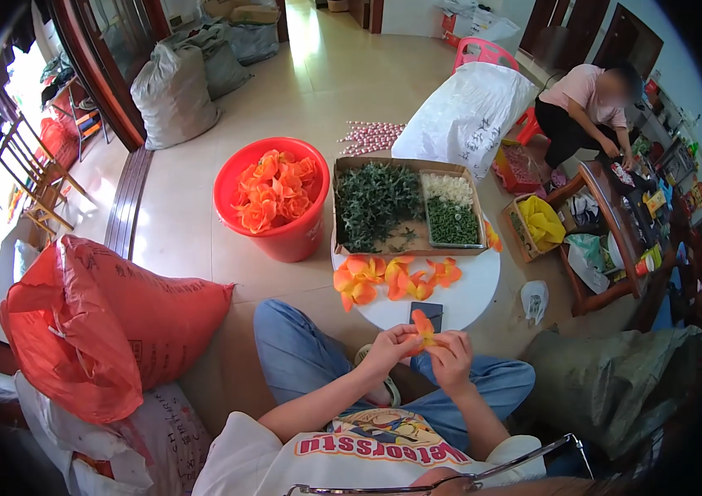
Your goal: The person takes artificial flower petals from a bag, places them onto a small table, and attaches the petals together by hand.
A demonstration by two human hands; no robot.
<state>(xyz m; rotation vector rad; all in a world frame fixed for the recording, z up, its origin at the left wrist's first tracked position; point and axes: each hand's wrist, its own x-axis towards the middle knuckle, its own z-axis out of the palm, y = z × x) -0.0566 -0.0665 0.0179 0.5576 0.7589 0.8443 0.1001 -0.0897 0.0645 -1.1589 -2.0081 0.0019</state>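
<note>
My left hand [392,347] and my right hand [452,355] meet above my lap, fingers pinched on a small orange and yellow petal piece [425,326] between them. Just beyond them, a dark flat object [426,315] lies at the near edge of a round white table [477,287]. Loose orange petals [356,279] are spread over the table's left and middle part. Behind the petals, a cardboard box [410,251] holds dark green leafy pieces [376,198], small green pieces [453,223] and whitish pieces [448,189].
A red bucket [285,240] of orange flowers stands left of the box. Red sack [119,318] lies at left, dark sack [607,372] at right. Behind are a white sack [463,116] and pink stems [370,137]. Another person [587,99] sits bent over at upper right.
</note>
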